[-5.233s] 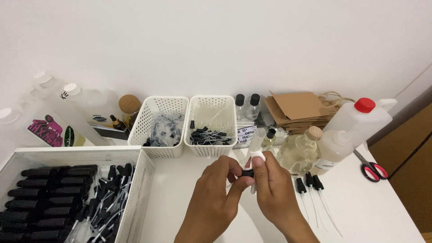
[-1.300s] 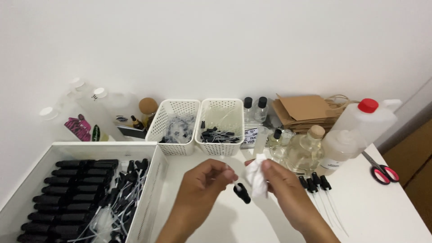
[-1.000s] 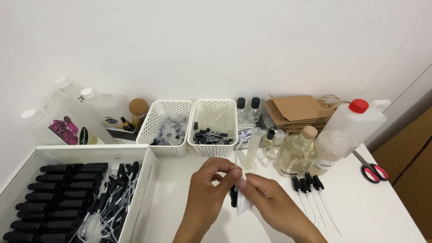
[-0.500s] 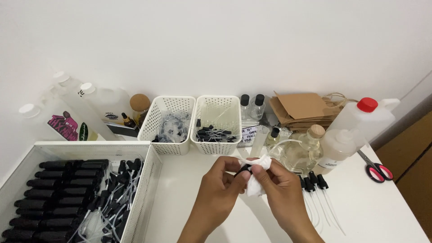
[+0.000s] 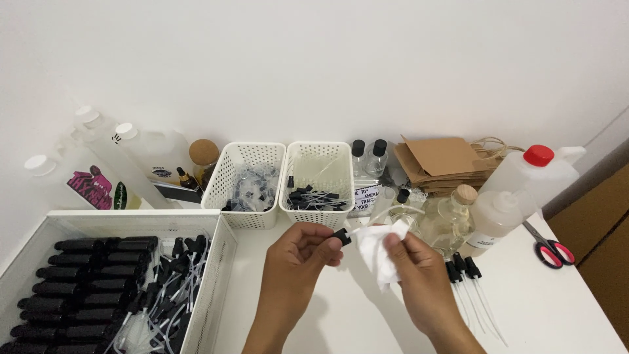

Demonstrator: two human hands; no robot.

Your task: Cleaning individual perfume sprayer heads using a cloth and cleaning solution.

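Pinching a small black plastic spray-pump cap (image 5: 341,236) between thumb and forefinger, the left hand (image 5: 298,255) is holding it just above the white tabletop (image 5: 327,314), in front of the two white perforated plastic baskets (image 5: 319,187). The right hand (image 5: 419,275) is gripping a crumpled white tissue (image 5: 378,249), its fingers (image 5: 393,241) closed over the top edge. The cap is lying to the left of the tissue, touching or all but touching it, so both hands are equally near. A thin clear dip tube seems to be running from the cap up and to the right, behind the tissue; its exact line is hard to tell. More black pump caps with clear tubes (image 5: 466,278) are lying on the tabletop just right of the right hand, beside a clear glass bottle with a cork stopper (image 5: 452,219).
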